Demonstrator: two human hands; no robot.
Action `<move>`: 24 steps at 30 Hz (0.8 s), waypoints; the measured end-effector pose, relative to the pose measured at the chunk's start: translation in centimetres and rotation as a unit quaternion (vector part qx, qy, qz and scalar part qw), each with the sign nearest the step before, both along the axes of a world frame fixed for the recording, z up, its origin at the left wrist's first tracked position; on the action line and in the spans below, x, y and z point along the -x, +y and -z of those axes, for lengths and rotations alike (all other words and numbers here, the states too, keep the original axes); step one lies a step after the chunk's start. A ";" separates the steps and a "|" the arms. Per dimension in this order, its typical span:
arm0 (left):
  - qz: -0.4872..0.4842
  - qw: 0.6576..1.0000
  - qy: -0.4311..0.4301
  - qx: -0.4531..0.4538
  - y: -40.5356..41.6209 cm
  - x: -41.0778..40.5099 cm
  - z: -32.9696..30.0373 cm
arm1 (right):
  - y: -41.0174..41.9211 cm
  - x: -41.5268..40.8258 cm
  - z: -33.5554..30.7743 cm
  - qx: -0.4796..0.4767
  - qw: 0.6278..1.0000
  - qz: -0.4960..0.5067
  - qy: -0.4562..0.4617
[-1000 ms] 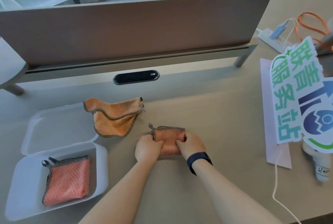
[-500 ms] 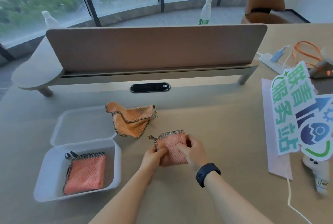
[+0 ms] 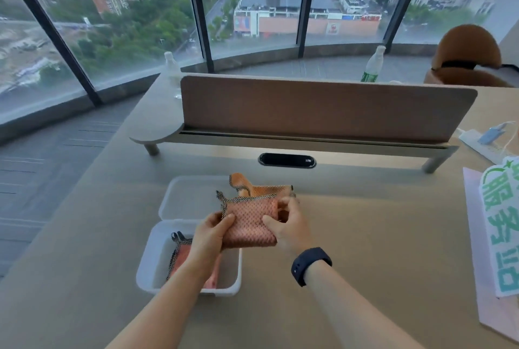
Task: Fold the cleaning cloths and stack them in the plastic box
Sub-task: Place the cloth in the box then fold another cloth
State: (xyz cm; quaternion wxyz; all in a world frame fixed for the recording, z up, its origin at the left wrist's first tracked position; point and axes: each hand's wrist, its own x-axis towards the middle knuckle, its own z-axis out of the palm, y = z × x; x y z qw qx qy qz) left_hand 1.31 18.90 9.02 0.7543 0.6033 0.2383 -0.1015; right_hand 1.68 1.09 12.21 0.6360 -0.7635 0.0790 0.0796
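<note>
— Nearest the front edge of the desk (image 3: pixel 365 250)?
— Only bare forearms, and a dark band (image 3: pixel 310 264) on the right wrist.

— And the hands?
— Left hand (image 3: pixel 209 233) pinched shut on the left edge of the folded cloth (image 3: pixel 248 226), thumb on top. Right hand (image 3: pixel 289 226) closed on its right edge. Held between both, lifted clear of the desk, just above the right rim of the plastic box (image 3: pixel 146 273).

— Step in hand?
— Judged as the carry: folding done, placing not yet.

— In the box already?
— One folded cloth (image 3: pixel 182 259), lying flat on the bottom, partly hidden by the left forearm. Open lid (image 3: pixel 191 194) spread flat behind, toward the far edge.

— Next move?
— Probably a short shift left and down, square over the cloth below, edges kept together so the fold would not spring open, then release by both hands.

— Anything left after that?
— A crumpled orange cloth (image 3: pixel 258 187) just behind the held one, beside the lid's right rim, unfolded. Farther back, the screen (image 3: pixel 323 107) along the desk's far edge.
</note>
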 end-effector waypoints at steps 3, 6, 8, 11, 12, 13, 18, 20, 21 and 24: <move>-0.005 0.993 -0.017 -0.113 4.3 0.6 -0.3 | 4.0 0.4 0.6 0.021 0.999 -0.046 0.002; -0.007 0.970 -0.027 -0.241 8.1 1.4 0.2 | 7.8 1.0 1.8 0.044 0.993 -0.106 0.019; 0.000 0.955 -0.005 -0.297 9.8 1.7 1.1 | 9.7 1.2 2.8 0.095 0.984 -0.147 0.022; 0.016 0.931 0.046 -0.363 11.1 2.3 2.4 | 11.5 1.3 4.0 0.175 0.961 -0.214 0.024; 0.023 0.922 0.055 -0.383 11.3 2.4 2.9 | 12.0 1.3 4.3 0.193 0.954 -0.228 0.031; 0.031 0.916 0.063 -0.396 11.5 2.4 3.2 | 12.3 1.2 4.7 0.211 0.948 -0.236 0.037; 0.063 0.884 0.087 -0.455 11.5 2.2 4.3 | 13.7 1.0 6.2 0.313 0.918 -0.242 0.043; 0.084 0.865 0.098 -0.486 11.5 2.2 4.7 | 13.9 1.1 6.7 0.350 0.899 -0.258 0.042; 0.094 0.858 0.104 -0.495 11.5 2.2 4.7 | 13.9 1.2 6.9 0.367 0.891 -0.265 0.045; 0.105 0.853 0.099 -0.501 11.6 2.2 5.1 | 13.7 1.2 7.0 0.411 0.872 -0.263 0.039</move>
